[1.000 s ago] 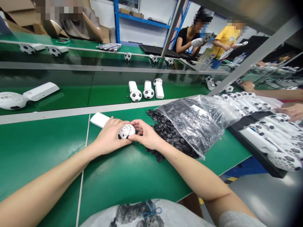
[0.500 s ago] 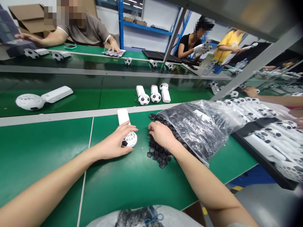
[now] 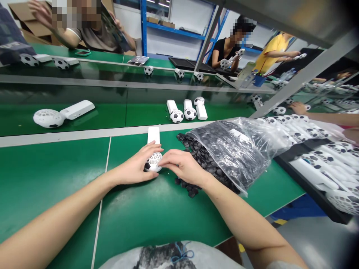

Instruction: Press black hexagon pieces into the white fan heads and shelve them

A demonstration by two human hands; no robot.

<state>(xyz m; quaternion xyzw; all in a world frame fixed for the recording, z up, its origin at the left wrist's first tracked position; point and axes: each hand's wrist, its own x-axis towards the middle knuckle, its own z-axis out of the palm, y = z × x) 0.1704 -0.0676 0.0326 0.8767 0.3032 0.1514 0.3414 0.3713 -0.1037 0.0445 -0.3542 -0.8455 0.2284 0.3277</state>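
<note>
A white handheld fan (image 3: 154, 136) with a round football-patterned head lies on the green table in front of me, handle pointing away. My left hand (image 3: 140, 164) is curved around the left side of its head, thumb near and fingers across the top. At the head's right side, my right hand (image 3: 179, 165) has its fingertips pinched together against the white lattice. Whatever sits between those fingertips is hidden. Just right of that hand, small black pentagon pieces (image 3: 206, 160) spill out of a clear plastic bag (image 3: 235, 157).
Beyond the table edge runs a green belt with a white fan (image 3: 77, 110) at left and several football fans (image 3: 190, 112) near the middle. A black tray (image 3: 311, 192) full of fans stands at right. A slanted metal post (image 3: 297, 67) rises there. Co-workers sit opposite.
My right hand has moved left from the black pieces to the fan head. The fan under my left hand has shifted slightly right. Fans on the near belt have moved right, those on the far belt left.
</note>
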